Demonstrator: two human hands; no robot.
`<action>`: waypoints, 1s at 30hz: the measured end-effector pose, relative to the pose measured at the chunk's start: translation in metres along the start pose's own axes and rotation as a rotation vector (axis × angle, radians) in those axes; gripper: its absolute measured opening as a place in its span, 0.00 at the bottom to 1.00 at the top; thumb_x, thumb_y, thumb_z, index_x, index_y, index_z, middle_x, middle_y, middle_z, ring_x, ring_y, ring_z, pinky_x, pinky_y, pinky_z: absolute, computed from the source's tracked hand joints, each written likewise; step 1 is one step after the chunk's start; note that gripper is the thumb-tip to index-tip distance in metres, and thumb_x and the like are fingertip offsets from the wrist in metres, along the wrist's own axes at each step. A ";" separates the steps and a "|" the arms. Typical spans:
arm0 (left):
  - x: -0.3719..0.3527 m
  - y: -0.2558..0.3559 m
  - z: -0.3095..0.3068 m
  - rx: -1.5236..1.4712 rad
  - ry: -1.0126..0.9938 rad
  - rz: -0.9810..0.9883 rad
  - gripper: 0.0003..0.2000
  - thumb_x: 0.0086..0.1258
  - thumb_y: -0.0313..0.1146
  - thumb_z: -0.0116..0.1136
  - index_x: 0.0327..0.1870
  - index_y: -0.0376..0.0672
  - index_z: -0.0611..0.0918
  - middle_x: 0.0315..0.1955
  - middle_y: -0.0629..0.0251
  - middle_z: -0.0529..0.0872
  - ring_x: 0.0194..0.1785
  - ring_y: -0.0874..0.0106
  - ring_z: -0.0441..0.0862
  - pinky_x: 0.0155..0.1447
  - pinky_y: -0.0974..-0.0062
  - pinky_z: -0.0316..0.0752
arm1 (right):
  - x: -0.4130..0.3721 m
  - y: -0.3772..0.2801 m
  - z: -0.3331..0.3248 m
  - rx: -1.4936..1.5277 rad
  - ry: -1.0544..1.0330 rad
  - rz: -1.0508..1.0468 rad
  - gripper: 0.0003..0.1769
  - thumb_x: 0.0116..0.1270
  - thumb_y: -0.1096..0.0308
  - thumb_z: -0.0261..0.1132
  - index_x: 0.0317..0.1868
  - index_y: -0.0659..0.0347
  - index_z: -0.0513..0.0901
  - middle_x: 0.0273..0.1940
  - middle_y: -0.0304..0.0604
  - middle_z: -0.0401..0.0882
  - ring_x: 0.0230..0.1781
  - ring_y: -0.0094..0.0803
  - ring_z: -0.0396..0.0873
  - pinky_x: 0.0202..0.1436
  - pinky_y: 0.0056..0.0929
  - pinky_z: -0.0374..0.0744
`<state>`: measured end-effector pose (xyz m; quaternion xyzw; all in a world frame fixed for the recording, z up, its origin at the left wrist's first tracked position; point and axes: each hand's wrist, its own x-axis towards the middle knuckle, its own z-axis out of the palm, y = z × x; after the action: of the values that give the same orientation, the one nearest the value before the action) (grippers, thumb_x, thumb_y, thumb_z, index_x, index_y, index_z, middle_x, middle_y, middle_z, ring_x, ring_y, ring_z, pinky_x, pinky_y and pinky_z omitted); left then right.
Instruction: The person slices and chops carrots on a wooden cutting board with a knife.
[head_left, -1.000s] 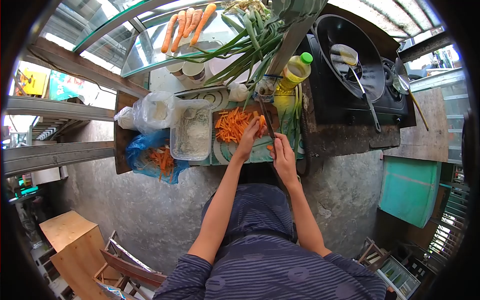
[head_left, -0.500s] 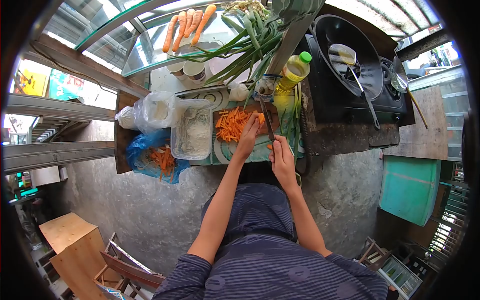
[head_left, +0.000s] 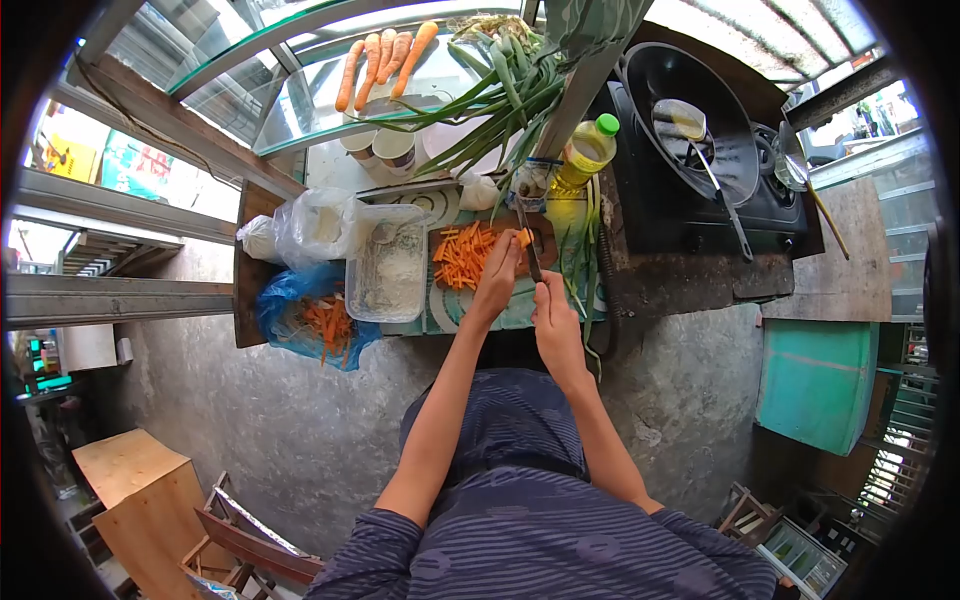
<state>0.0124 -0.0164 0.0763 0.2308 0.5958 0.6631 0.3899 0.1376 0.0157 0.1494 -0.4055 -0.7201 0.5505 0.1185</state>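
On the cutting board (head_left: 546,240), beside the carrot sticks (head_left: 463,257), the left hand (head_left: 497,272) closes around a carrot piece (head_left: 524,238); the right hand (head_left: 556,322) grips the knife (head_left: 531,256). Tucked fingertips, a flat resting face and short, even strokes would likely suit such close cutting.

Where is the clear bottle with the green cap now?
In the head view, right of centre, between the green spring onions and the black gas stove.

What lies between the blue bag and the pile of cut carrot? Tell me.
A clear plastic tub, with whitish residue inside, lies between the blue bag and the pile of cut carrot, as the head view shows.
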 end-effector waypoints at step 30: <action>-0.004 0.044 0.025 0.116 -0.028 0.298 0.13 0.81 0.38 0.39 0.43 0.37 0.72 0.27 0.63 0.73 0.31 0.70 0.72 0.37 0.73 0.67 | -0.015 -0.019 -0.022 0.142 -0.038 -0.081 0.15 0.81 0.57 0.42 0.59 0.54 0.66 0.19 0.31 0.61 0.07 0.15 0.57 0.09 0.17 0.59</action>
<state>0.0233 -0.0037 0.1244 0.3478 0.5868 0.6748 0.2816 0.1520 0.0189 0.1781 -0.3563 -0.6971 0.6025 0.1555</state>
